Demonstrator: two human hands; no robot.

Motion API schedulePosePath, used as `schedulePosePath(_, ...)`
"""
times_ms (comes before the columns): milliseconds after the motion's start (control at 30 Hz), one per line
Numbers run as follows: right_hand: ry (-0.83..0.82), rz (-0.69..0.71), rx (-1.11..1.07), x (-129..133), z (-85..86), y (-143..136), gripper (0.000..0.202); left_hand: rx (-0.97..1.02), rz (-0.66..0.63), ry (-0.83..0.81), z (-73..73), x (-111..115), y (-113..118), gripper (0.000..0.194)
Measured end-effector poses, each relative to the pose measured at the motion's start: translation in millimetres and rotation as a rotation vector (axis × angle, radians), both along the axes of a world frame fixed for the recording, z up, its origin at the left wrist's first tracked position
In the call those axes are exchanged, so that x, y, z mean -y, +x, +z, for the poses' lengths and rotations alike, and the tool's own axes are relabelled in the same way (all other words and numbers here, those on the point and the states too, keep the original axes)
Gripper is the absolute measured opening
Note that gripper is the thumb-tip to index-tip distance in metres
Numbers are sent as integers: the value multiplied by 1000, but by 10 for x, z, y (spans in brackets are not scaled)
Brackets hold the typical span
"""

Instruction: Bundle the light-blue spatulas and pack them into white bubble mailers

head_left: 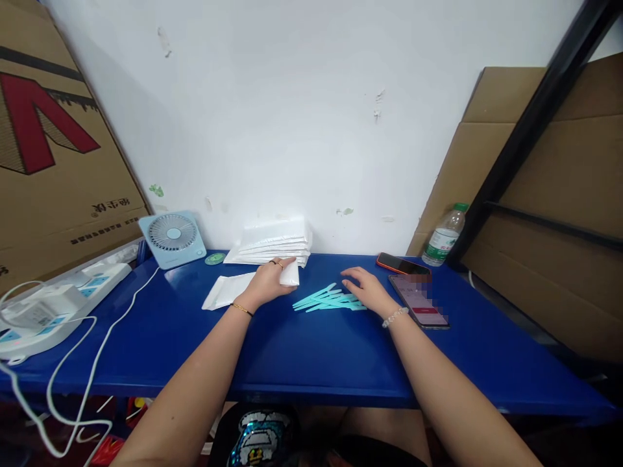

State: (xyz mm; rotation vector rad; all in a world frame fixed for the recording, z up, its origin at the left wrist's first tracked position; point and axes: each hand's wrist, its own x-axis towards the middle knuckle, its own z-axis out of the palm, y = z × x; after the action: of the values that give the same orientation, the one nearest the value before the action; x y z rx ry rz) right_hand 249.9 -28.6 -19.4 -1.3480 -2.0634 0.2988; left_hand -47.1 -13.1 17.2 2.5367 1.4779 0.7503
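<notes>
My left hand (267,280) is closed round a flat white packet (228,290), which lies on the blue table and shows on both sides of the hand. Behind that hand stands a pile of similar white packets (272,240) against the wall. A loose heap of thin teal sticks with flattened ends (324,298) lies between my two hands. My right hand (368,290) hovers at the heap's right edge with its fingers apart and slightly bent. It holds nothing that I can see, and it hides some of the stick ends.
Two phones (421,301) lie right of my right hand, near a green-capped water bottle (444,237). On the left are a light blue fan (174,235), a white power strip (73,305) and loose cables. Cardboard (58,143) flanks the blue table (321,363).
</notes>
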Motion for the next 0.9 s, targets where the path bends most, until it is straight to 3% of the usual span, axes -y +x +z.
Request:
schedulePosePath(67, -5, -7, -18, 8, 3, -17, 33, 195, -24, 54, 168, -2, 33, 74)
schedulePosePath(200, -24, -37, -66, 30, 12, -48, 32, 778, -50, 299, 690, -40, 75, 69)
schedulePosePath(300, -42, -32, -81, 24, -9, -53, 32, 1248, -73, 357, 860, -113, 90, 69)
schedulePosePath(500, -85, 7, -127, 17, -50, -83, 33, 1701, 10, 298, 655, -174, 182, 59)
schedulePosePath(733, -151, 130, -243, 156, 46, -256, 49, 1924, 105, 217, 602, -130, 318, 46)
schedulePosePath(900, -225, 125, -546, 185, 92, -469, 38, 2082, 250, -35, 325, -113, 451, 42)
